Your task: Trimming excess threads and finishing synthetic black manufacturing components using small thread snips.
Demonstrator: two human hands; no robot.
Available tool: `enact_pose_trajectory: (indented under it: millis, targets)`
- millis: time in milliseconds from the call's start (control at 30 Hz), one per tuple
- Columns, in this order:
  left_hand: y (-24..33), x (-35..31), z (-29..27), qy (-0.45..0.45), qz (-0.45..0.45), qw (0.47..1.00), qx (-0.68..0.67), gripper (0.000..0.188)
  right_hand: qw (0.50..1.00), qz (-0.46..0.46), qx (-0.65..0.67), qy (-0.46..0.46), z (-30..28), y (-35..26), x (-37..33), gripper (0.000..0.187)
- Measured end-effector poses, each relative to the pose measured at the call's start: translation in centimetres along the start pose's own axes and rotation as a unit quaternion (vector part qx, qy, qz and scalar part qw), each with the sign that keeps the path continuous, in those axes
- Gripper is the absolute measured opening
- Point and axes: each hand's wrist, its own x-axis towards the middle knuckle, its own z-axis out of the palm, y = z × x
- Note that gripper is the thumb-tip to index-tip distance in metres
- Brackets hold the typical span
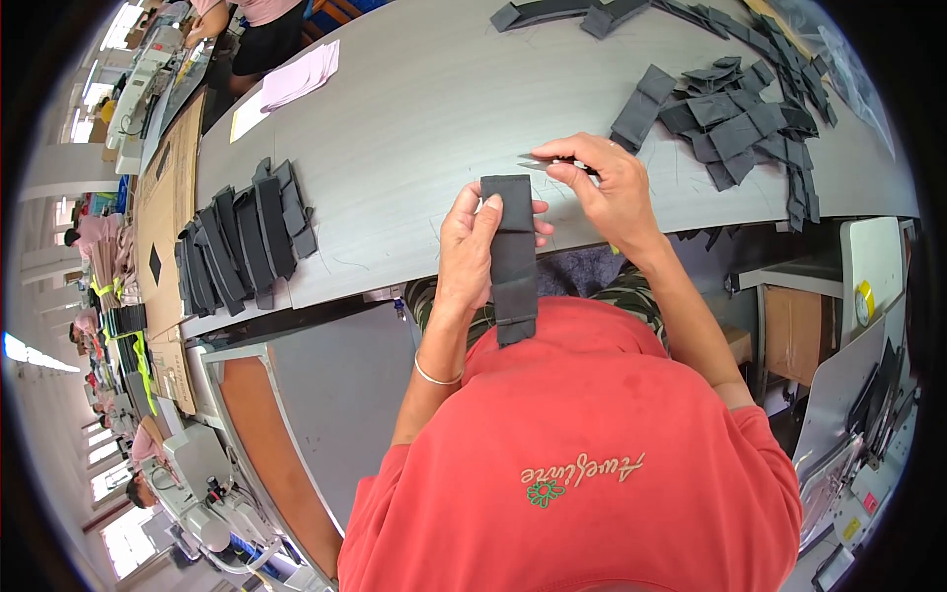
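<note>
A dark cloth strip (513, 266) is being held lengthwise across the near edge of the surface (395, 128), its lower end being overlapped with a red shirt (582, 414). The strip is being judged light, bendable, somewhat stiff at its folds and hard to break; a flat pinch near the top end is being favoured. Exactly that grip is being used by the left hand (466, 247): the thumb is being pressed on the face, the fingers being wrapped behind. Small snips (538, 163) are being pinched between thumb and fingers in the right hand (612, 187), the blades being pointed leftward, just beyond the strip's top.
</note>
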Motion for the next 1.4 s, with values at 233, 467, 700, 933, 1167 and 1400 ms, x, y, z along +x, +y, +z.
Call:
enact_pose_trajectory:
  millis: [233,467,700,933,1167,1400]
  targets:
    - [0.2,0.1,-0.4,0.023,0.015,0.999,-0.025,0.021,0.989,-0.039,-0.124,-0.071,-1.0,0.3,-0.9,0.016]
    - [0.2,0.1,-0.4,0.023,0.010,0.999,-0.026,0.020,0.991,-0.046,-0.100,-0.070,-0.5,0.2,-0.9,0.017]
    - [0.1,0.0,-0.4,0.014,-0.002,1.000,-0.023,0.025,0.983,-0.099,-0.151,-0.042,-0.1,0.2,-0.8,0.015]
    - [-0.1,-0.1,-0.7,0.035,0.009,0.999,-0.040,0.025,0.990,-0.060,-0.123,-0.023,0.3,0.7,-1.3,0.016]
    - [-1.3,0.3,-2.1,0.047,-0.010,0.992,-0.113,0.026,0.991,-0.062,-0.061,-0.100,2.1,0.2,-1.9,0.027]
    - [-2.2,-0.2,-3.1,-0.033,-0.083,0.968,-0.233,0.044,0.956,0.219,0.160,-0.111,2.0,2.1,1.1,0.016]
